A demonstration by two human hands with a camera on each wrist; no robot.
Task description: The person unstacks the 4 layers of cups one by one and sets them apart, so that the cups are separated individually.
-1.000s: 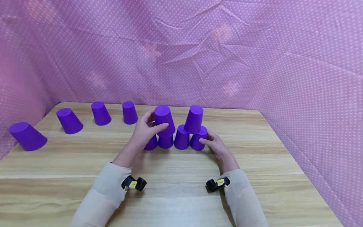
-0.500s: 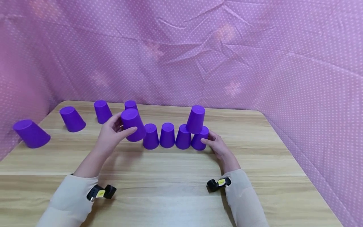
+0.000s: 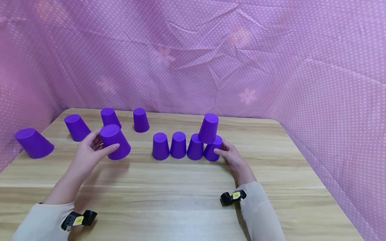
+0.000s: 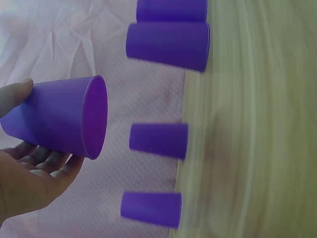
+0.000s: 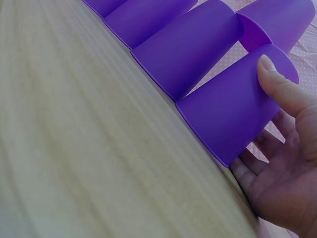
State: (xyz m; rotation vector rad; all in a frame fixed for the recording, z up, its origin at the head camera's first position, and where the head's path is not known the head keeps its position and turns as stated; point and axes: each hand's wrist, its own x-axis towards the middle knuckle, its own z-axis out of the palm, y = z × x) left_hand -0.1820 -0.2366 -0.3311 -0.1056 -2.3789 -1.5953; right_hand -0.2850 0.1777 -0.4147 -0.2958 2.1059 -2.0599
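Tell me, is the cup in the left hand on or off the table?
Off: in the left wrist view, the left hand holds the cup with a gap between cup and table.

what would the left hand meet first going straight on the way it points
The left hand would probably meet the standing cup partly hidden behind its held cup, though depth is unclear.

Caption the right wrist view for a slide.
Right hand holds the purple end cup while another cup rests above.
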